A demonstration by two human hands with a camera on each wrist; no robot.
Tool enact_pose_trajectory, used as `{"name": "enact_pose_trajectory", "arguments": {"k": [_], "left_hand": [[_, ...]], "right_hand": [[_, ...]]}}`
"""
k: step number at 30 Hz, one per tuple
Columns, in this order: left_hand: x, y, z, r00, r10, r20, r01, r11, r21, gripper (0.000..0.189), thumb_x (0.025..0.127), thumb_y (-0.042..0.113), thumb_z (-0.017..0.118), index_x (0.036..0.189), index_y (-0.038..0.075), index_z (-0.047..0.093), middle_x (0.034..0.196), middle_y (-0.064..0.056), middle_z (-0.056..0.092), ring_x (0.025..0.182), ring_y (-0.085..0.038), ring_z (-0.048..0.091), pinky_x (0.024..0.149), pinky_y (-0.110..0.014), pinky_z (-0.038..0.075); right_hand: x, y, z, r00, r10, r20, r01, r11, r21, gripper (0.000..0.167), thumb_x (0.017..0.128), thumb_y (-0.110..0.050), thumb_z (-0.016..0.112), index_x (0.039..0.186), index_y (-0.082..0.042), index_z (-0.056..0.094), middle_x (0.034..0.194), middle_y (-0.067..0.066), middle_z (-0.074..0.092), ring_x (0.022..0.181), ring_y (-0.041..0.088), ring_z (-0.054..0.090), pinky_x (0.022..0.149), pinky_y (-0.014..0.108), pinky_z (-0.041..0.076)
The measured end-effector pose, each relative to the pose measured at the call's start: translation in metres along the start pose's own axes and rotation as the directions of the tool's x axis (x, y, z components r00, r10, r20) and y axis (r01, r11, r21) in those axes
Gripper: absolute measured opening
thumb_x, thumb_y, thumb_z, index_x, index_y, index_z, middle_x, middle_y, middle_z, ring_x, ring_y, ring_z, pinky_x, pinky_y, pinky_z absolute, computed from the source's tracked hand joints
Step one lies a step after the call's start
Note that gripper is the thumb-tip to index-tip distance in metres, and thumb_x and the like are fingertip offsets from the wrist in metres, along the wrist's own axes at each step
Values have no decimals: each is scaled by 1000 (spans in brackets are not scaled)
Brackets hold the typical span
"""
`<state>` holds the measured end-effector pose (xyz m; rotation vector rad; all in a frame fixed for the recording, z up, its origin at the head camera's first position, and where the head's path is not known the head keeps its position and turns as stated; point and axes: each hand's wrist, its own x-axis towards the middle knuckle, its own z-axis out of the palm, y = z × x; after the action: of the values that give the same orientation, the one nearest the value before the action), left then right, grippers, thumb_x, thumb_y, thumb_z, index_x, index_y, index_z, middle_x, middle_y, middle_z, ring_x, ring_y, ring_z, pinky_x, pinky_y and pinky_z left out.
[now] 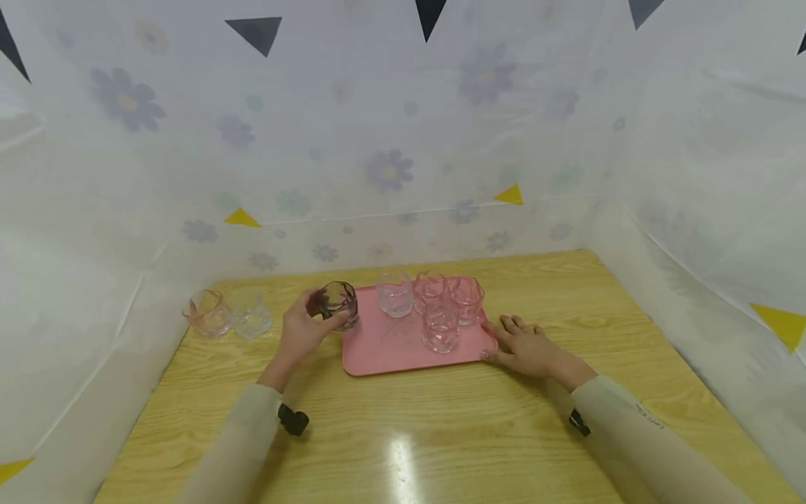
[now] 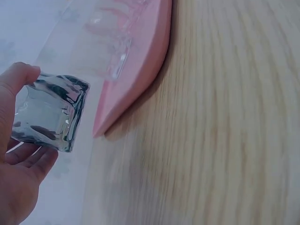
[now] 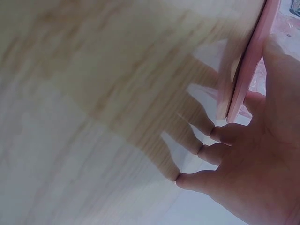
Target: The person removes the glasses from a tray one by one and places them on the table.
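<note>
In the head view my left hand point(image 1: 305, 327) grips a dark smoky drinking glass point(image 1: 338, 306) at the left edge of a pink tray point(image 1: 378, 357). The left wrist view has this glass point(image 2: 51, 110) held between thumb and fingers, raised off the table. Several glasses stand on the tray: a clear glass point(image 1: 395, 295) at the back left and pink-looking ones, among them a front glass point(image 1: 440, 327) and a right glass point(image 1: 467, 301). My right hand point(image 1: 525, 348) rests at the tray's right edge. Its fingertips touch the table, spread, and its thumb point(image 3: 280, 61) lies against the tray rim.
Left of the tray, near the table's left edge, stand a pinkish glass point(image 1: 210, 315) and a clear glass point(image 1: 253, 318) side by side. The wooden table point(image 1: 441, 427) meets white flower-patterned sheeting point(image 1: 390, 105) at the back and both sides.
</note>
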<state>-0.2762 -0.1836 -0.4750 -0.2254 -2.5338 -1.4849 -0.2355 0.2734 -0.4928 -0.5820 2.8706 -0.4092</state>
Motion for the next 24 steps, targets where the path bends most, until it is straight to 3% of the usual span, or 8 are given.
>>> {"name": "enact_pose_trajectory", "arguments": {"k": [10, 18, 24], "left_hand": [[2, -16, -29, 994, -54, -98, 52, 998, -30, 83, 90, 39, 85, 153, 0, 46, 137, -25, 59, 127, -37, 59, 106, -53, 52], [1, -29, -38, 971, -122, -206, 117, 993, -35, 86, 91, 40, 84, 154, -3, 43, 145, -27, 55, 133, -41, 56, 108, -56, 50], [-2, -33, -43, 962, -162, -220, 157, 987, -40, 87, 94, 39, 82, 157, -3, 39, 147, -27, 53, 135, -41, 53, 112, -59, 48]], "right_hand": [[-3, -1, -1, 1000, 4, 12, -4, 1000, 12, 81, 106, -66, 46, 167, -15, 31, 168, 36, 23, 155, 60, 19, 114, 85, 19], [-2, 1, 0, 1000, 9, 19, -9, 1000, 11, 83, 106, -67, 45, 168, -16, 28, 169, 34, 22, 156, 58, 17, 115, 85, 17], [-1, 1, -1, 1000, 4, 19, -4, 1000, 8, 82, 106, -66, 45, 168, -16, 29, 169, 35, 22, 156, 59, 18, 115, 85, 18]]}}
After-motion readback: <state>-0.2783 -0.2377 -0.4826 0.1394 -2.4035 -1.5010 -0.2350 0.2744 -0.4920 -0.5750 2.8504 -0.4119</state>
